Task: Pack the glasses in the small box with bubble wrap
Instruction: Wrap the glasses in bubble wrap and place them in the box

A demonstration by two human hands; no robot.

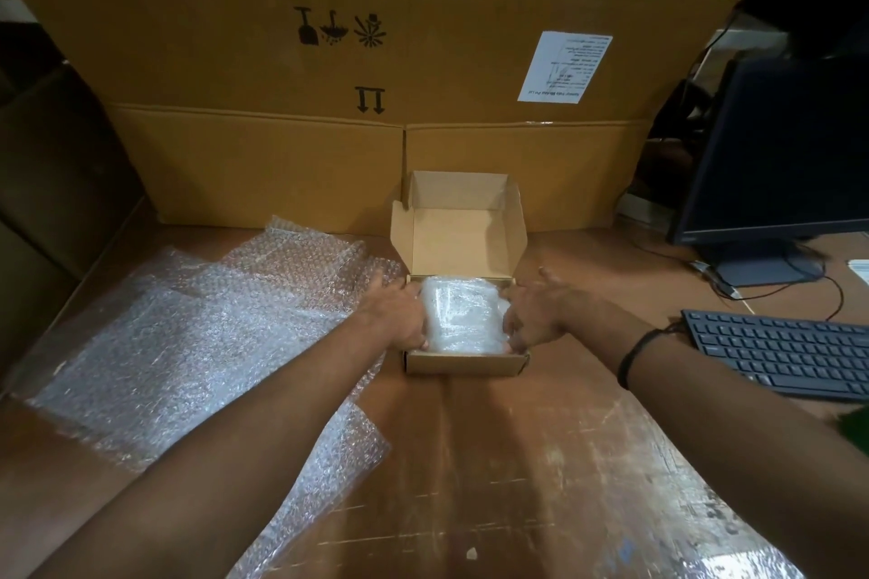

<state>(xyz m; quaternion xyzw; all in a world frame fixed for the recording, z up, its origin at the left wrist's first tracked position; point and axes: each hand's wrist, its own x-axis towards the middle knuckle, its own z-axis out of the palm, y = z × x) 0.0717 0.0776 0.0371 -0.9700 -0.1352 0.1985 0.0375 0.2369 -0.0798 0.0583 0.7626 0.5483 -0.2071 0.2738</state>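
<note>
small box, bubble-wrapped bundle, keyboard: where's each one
small box (pixel 465 363), head view, front wall
bubble-wrapped bundle (pixel 463 315), head view, middle of its top
keyboard (pixel 780 355), head view, middle of the keys

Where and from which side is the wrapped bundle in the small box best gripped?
Likely by its left and right flanks, from above. The bundle fills the box front to back, the raised lid blocks the far side, and the left hand and right hand hold it there.

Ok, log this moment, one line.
wrapped bundle: in small box | left hand: holds it | right hand: holds it | lid: open
</note>
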